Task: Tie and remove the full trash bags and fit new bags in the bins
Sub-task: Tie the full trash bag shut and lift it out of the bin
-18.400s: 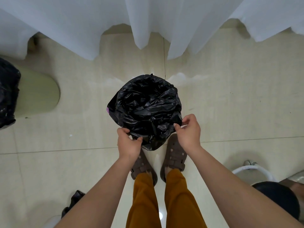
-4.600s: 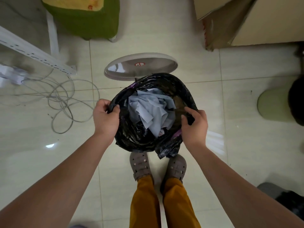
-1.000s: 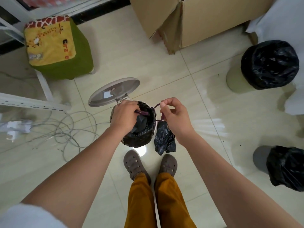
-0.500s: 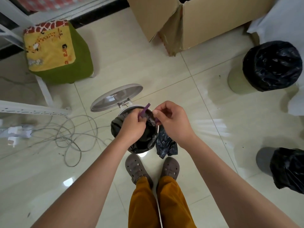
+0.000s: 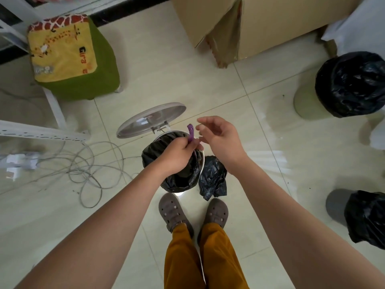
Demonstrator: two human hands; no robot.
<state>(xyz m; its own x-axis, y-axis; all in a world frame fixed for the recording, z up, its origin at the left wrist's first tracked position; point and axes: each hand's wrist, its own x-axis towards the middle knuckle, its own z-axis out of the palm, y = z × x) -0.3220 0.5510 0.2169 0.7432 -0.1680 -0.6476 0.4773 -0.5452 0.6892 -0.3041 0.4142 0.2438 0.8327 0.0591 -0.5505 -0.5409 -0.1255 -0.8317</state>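
Observation:
A full black trash bag (image 5: 177, 176) sits in a small pedal bin whose grey lid (image 5: 151, 119) stands open behind it. My left hand (image 5: 178, 152) pinches the bag's purple drawstring (image 5: 190, 133), whose end sticks up above the bin's mouth. My right hand (image 5: 218, 135) hovers just right of the string with its fingers loosely spread, holding nothing. A crumpled black bag (image 5: 212, 178) lies on the floor against the bin's right side.
A pale green bin lined in black (image 5: 352, 84) stands at the right, a grey one (image 5: 362, 213) lower right. A cardboard box (image 5: 260, 24) is at the back, a green giraffe stool (image 5: 70, 57) back left, loose cables (image 5: 89, 161) on the left floor.
My right hand has let go of the purple string and opened, drifting slightly right. My left hand keeps its pinch on the string, which now sticks up higher.

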